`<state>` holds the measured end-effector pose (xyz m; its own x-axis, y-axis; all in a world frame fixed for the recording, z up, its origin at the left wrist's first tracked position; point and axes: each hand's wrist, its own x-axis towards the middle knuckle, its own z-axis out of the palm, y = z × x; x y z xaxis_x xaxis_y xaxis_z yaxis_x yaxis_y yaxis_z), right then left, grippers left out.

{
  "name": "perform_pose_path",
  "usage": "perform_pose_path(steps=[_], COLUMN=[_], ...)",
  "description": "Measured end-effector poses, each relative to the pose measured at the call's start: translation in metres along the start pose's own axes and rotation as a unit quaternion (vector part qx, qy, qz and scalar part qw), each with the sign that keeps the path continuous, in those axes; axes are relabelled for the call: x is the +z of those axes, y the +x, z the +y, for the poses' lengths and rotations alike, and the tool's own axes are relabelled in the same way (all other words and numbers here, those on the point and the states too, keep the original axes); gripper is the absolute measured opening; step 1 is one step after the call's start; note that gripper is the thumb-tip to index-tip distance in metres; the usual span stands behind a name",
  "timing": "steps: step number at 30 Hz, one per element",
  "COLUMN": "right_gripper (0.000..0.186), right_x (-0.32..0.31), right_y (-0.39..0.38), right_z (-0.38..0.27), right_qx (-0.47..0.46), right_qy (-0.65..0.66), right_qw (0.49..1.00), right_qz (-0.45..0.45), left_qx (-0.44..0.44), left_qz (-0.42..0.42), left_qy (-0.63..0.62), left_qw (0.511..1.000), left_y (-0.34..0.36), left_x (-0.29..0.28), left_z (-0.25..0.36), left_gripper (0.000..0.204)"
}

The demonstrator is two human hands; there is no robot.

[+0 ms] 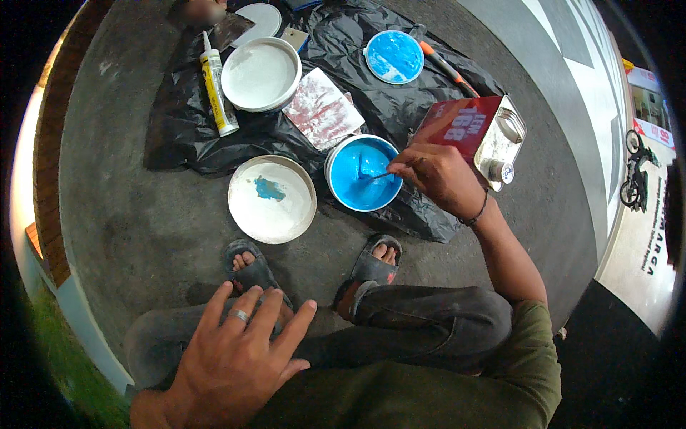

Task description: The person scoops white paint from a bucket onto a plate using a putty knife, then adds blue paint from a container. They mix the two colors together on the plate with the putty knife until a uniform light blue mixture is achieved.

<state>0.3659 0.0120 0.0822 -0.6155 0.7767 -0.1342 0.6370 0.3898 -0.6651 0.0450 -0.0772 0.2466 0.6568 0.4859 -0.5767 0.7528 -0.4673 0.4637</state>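
My right hand (436, 179) pinches a thin dark stirring stick (380, 174) whose far end is in the glossy blue paint in a white bucket (363, 193). My left hand (246, 343) lies with fingers spread over my bent left leg, a ring on one finger. Left of the bucket is a round white lid (271, 214) with a blue-grey smear. A red and silver metal can (450, 132) lies just beyond my right hand. Behind the bucket are pale, powder-marked reddish squares (321, 107), perhaps sanding sheets.
A white bucket (261, 75), sealant tube (218, 86), blue-coated lid (393, 57) and orange-handled tool (450, 68) rest on black plastic (179, 143). Another white lid (257, 21) and something blurred are at top left. My sandalled feet are near me. A motorbike (636, 171) stands far right.
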Motion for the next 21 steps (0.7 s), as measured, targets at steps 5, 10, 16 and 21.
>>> perform_pose_path(steps=[5,10,16,21], right_gripper=[0.013,0.015,0.019,0.019], right_x=[0.022,0.060,0.005,-0.014], right_y=[0.007,0.000,0.011,0.018], right_z=[0.011,0.024,0.005,-0.018], right_qx=[-0.016,-0.017,0.019,-0.029], right_qy=[-0.033,-0.041,0.021,0.010], right_qw=[0.999,0.999,0.999,0.999], right_qz=[0.032,-0.002,0.026,0.026], left_qx=[0.002,0.011,0.018,0.016], left_qz=[0.001,0.007,0.010,0.015], left_qy=[0.001,0.003,0.001,0.000], left_qw=[1.000,1.000,1.000,1.000], left_y=[0.000,0.000,-0.002,-0.003], left_x=[-0.001,-0.002,0.000,0.001], left_z=[-0.001,-0.002,-0.002,-0.005], left_gripper=[0.068,0.067,0.067,0.067])
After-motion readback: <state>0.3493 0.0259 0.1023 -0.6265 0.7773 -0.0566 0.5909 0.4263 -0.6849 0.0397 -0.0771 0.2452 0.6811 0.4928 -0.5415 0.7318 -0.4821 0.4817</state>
